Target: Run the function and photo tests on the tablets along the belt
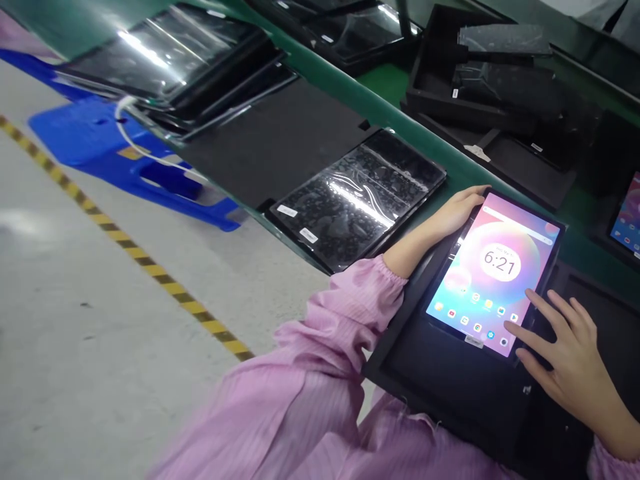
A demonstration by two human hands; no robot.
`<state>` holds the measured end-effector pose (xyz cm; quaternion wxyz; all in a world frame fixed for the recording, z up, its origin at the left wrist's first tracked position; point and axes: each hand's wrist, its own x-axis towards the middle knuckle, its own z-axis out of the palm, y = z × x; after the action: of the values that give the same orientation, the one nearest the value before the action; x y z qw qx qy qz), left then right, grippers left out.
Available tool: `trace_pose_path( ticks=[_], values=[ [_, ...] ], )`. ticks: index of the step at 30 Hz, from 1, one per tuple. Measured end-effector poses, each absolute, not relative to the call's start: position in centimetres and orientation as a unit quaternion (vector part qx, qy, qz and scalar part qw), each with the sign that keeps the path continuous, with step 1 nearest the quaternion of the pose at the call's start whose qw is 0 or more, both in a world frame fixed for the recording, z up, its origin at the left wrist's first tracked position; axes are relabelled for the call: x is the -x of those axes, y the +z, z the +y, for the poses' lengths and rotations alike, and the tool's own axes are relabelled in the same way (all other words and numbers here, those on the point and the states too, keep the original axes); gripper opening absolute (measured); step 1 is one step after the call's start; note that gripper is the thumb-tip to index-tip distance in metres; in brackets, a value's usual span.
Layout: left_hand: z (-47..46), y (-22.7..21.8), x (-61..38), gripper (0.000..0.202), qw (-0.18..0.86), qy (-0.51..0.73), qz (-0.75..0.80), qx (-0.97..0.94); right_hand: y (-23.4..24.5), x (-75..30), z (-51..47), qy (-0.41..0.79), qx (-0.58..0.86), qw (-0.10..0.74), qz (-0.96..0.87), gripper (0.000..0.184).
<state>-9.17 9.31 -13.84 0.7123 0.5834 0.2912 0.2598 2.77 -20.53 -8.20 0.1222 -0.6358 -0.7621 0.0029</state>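
Observation:
A tablet (493, 270) with a lit home screen showing 6:21 lies in a black foam tray (450, 387) at the table's near edge. My left hand (457, 210) grips the tablet's upper left corner, fingers curled over its edge. My right hand (565, 350) lies with fingers spread at the tablet's lower right corner, fingertips touching the screen edge. Both arms wear pink sleeves.
A tablet wrapped in glossy film (360, 197) lies left of the lit one, on a black mat (270, 143). More wrapped tablets (170, 60) are stacked far left. Black trays (480, 87) stand behind on the green table. Another lit tablet (627, 217) is at right. A blue stool (115, 153) stands on the floor.

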Motion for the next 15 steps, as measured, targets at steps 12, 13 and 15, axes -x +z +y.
trace_pose_path(
  ticks=[12, 13, 15],
  values=[
    [9.0, -13.0, 9.3, 0.051, 0.698, 0.244, 0.309, -0.598, -8.1, -3.8, -20.9, -0.008, 0.600, 0.160, -0.784, 0.029],
    [9.0, -12.9, 9.4, 0.051, 0.694, 0.243, 0.310, -0.603, -8.1, -4.1, -20.9, -0.019, 0.604, 0.171, -0.778, 0.029],
    [8.9, -12.7, 9.5, 0.050, 0.680, 0.238, 0.316, -0.617, -8.2, -4.4, -20.6, -0.034, 0.616, 0.201, -0.761, 0.028]
  ],
)
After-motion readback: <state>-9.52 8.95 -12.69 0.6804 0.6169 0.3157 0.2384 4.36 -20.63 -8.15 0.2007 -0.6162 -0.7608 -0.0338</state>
